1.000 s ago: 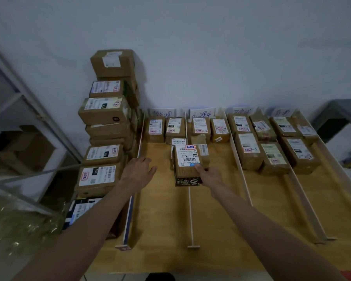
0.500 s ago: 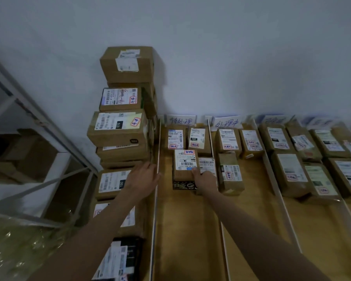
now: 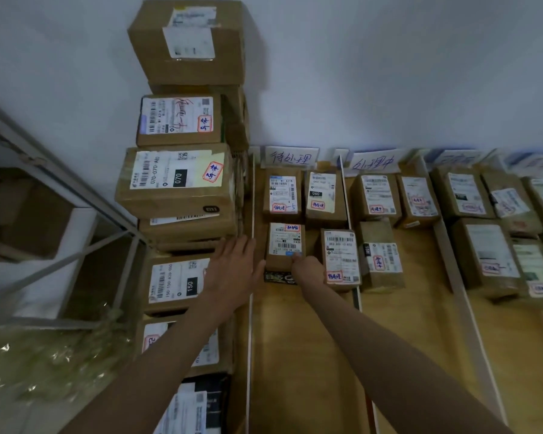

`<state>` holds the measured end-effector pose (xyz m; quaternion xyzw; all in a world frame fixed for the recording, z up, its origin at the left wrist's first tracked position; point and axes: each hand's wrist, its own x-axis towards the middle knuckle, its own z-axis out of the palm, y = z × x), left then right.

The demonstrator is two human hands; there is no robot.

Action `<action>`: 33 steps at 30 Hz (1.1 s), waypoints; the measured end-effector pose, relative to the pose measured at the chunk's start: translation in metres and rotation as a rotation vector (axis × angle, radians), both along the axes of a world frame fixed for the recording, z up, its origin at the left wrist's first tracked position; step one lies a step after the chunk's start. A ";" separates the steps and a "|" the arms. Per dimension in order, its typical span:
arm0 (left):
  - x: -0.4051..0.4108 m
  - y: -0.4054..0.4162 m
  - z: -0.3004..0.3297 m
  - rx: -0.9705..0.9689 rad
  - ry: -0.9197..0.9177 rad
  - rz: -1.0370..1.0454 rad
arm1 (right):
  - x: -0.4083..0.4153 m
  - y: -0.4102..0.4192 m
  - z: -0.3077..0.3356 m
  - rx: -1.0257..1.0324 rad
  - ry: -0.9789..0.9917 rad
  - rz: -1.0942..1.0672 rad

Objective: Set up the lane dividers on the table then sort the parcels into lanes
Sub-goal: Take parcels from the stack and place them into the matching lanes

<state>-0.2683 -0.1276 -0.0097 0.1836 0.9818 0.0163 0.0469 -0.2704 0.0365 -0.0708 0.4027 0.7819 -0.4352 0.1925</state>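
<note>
A small brown parcel (image 3: 284, 245) with a white label lies in the leftmost lane of the wooden table (image 3: 298, 355). My right hand (image 3: 308, 269) grips its near right corner, thumb on the label. My left hand (image 3: 234, 267) is spread flat over the leftmost white divider (image 3: 250, 339), its thumb against the parcel's left side. Two labelled parcels (image 3: 282, 194) sit at the lane's far end below a handwritten lane card (image 3: 290, 158). Another parcel (image 3: 340, 258) lies just right of my right hand.
A tall pile of unsorted parcels (image 3: 176, 180) rises left of the table against the wall. More white dividers (image 3: 461, 296) bound the lanes to the right, which hold several labelled parcels (image 3: 380, 255). A metal shelf frame (image 3: 60, 189) stands at the far left.
The parcel in my right hand has moved left from over the second divider into the leftmost lane. My left hand has slid right from the pile to the divider. The view swung left.
</note>
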 end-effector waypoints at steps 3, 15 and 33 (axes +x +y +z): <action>-0.002 -0.002 -0.004 -0.022 0.013 -0.002 | -0.006 -0.002 -0.013 -0.010 -0.036 -0.044; 0.002 -0.009 -0.007 -0.004 -0.007 0.008 | 0.003 0.009 -0.015 -0.049 -0.015 -0.012; 0.115 -0.039 0.052 0.047 0.025 0.168 | 0.142 0.041 0.107 0.655 0.430 0.748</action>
